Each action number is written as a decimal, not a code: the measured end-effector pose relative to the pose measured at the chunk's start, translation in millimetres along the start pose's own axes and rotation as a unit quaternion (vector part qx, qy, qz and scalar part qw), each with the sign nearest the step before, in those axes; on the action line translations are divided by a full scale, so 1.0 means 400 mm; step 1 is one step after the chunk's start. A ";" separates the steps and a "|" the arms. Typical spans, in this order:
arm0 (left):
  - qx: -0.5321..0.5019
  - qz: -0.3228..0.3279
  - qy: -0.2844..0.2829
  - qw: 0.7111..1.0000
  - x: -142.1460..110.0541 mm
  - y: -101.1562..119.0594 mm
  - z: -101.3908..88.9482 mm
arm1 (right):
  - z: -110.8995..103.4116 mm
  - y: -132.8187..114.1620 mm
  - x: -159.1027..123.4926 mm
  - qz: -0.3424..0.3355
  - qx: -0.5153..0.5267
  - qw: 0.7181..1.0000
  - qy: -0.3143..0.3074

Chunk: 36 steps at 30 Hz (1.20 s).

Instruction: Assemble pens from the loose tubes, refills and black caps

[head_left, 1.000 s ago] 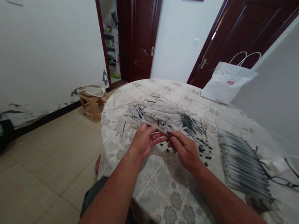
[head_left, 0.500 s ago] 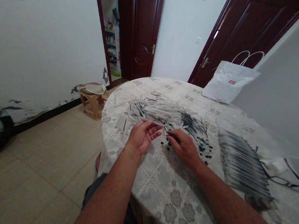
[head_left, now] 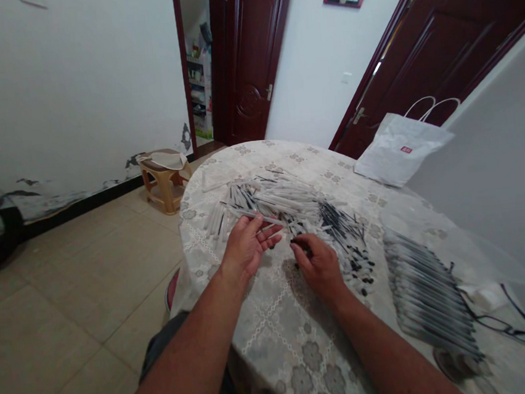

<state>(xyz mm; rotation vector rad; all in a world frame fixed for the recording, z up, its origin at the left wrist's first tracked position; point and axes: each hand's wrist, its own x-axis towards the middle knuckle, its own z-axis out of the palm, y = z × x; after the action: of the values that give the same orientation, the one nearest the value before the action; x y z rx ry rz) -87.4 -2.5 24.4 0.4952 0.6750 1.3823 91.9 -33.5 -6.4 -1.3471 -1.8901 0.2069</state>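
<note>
My left hand (head_left: 245,248) holds a slim white pen tube (head_left: 259,216) between thumb and fingers, its end pointing right over the table. My right hand (head_left: 318,263) rests knuckles-up on the patterned tablecloth (head_left: 285,337), fingertips pinched down among small black caps (head_left: 360,271); what it pinches is too small to make out. Just beyond both hands lies a heap of white pen tubes (head_left: 272,199) and a bundle of thin black refills (head_left: 336,218).
A row of finished pens (head_left: 427,295) lies at the right on clear plastic. Black-rimmed glasses (head_left: 507,325) sit at the far right edge. A white paper bag (head_left: 400,149) leans at the back right. A small wooden stool (head_left: 164,175) stands on the floor at the left.
My right hand let go of the tube's end and dropped to the table among the black caps. My left hand kept the tube and shifted slightly left.
</note>
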 end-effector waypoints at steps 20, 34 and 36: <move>0.067 -0.005 -0.071 0.995 -0.013 -0.071 0.028 | -0.003 0.015 0.004 0.151 0.266 0.948 0.084; 0.089 -0.007 -0.058 0.994 -0.013 -0.074 0.029 | 0.004 0.021 0.005 0.142 0.269 0.950 0.077; 0.092 -0.011 -0.064 0.994 -0.012 -0.076 0.026 | 0.000 0.019 0.006 0.144 0.263 0.951 0.081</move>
<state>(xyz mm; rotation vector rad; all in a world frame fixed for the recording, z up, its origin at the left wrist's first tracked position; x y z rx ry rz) -58.4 -10.5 11.7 0.7165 0.7038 1.2623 97.4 -28.3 -9.4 -1.2128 -1.3628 0.6762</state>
